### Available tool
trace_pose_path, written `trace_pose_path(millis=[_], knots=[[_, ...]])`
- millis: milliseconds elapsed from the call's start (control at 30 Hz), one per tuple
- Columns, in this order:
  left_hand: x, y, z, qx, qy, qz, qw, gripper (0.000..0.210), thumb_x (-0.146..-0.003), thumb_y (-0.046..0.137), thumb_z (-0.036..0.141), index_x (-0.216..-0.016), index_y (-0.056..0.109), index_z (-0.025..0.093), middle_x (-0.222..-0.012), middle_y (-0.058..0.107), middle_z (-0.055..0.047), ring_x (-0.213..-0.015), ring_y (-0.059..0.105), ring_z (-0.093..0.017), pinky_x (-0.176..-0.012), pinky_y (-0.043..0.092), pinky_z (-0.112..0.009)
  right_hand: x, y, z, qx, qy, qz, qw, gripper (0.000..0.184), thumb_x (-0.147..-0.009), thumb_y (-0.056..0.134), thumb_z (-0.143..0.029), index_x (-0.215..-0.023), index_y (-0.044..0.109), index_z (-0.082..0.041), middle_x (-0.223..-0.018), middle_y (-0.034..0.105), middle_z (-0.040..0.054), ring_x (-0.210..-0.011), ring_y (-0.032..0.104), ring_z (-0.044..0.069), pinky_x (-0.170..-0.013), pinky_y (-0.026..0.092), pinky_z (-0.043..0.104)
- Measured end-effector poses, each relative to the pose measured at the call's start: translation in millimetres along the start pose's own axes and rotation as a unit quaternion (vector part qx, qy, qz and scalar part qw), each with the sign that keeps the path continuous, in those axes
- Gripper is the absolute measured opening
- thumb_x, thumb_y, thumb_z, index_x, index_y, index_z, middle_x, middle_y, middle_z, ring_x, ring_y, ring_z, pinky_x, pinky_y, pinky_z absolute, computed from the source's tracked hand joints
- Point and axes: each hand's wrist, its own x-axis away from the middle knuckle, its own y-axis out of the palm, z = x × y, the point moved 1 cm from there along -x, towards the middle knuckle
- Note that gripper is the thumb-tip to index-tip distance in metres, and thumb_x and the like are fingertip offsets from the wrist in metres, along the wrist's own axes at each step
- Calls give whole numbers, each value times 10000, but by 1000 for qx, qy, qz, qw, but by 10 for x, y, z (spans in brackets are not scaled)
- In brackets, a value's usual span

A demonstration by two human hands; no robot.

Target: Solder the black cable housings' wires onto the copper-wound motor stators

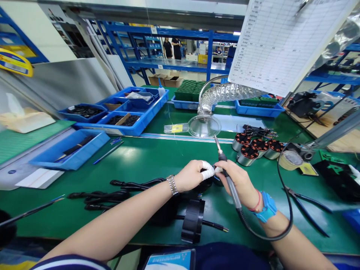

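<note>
OK, your right hand [239, 180] is clamped on the soldering iron [232, 189], right of frame center, tip up. Left hand [194, 175] is beside it; can't tell if gripping anything. Pliers [291, 192] at lower right.

No words could be made out on the sheet [267, 48] toward the tabletop's [149, 153] far right corner, the badge [170, 261] at its near edge or the yellow-and-blue sign [17, 64] beyond its left edge.
</note>
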Motion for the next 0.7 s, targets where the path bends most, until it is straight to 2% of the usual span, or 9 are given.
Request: trace_pose_path(millis=[100, 200, 300, 400, 567, 700], knots=[[-37, -14, 68, -5, -33, 14, 999, 248, -761, 529, 339, -717, 639, 121, -715, 613, -21, -690, 539, -148, -656, 404, -241, 63, -217, 49, 7, 52, 68, 996, 316, -809, 551, -176, -1109, 462, -220, -904, 617, 38, -792, 604, 136, -736, 500, 250], [-64, -43, 112, -16, -55, 9, 998, 243, -755, 528, 335, -710, 638, 123, -729, 626, -34, -713, 553, -162, -675, 406, -253, 243, -432, 146, 24, 113, 134, 984, 340, -786, 591, -210, -1101, 464, -226, -875, 636, 24, -775, 626, 133, -739, 507, 239], [-92, -53, 129, -26, -56, -9, 998, 234, -753, 526, 325, -714, 635, 121, -731, 626, -36, -710, 552, -162, -665, 401, -251, 441, -455, 258, 35, 136, 110, 984, 330, -791, 582, -231, -1099, 464, -221, -868, 643, 28, -737, 633, 134, -704, 516, 240], [-139, -41, 144, -52, -47, -30, 997, 230, -750, 528, 327, -714, 629, 124, -708, 617, -28, -682, 541, -152, -639, 392, -243, 521, -337, 341, 31, 134, 88, 987, 319, -801, 560, -216, -1102, 454, -216, -872, 643, 37, -747, 636, 136, -705, 517, 244], [-178, -71, 179, -73, -25, -66, 995, 231, -754, 523, 331, -711, 619, 126, -711, 619, -24, -663, 535, -139, -626, 393, -230, 397, -210, 454, -2, 109, 44, 993, 295, -812, 515, -165, -1095, 449, -217, -893, 638, 40, -760, 637, 123, -706, 510, 230], [-100, -198, 157, -80, -27, -61, 995, 244, -763, 514, 343, -703, 613, 129, -698, 611, -21, -646, 530, -130, -612, 395, -223, 262, -197, 523, -62, 97, 4, 993, 298, -794, 520, -161, -1075, 444, -221, -862, 639, 23, -746, 626, 112, -708, 502, 231]])
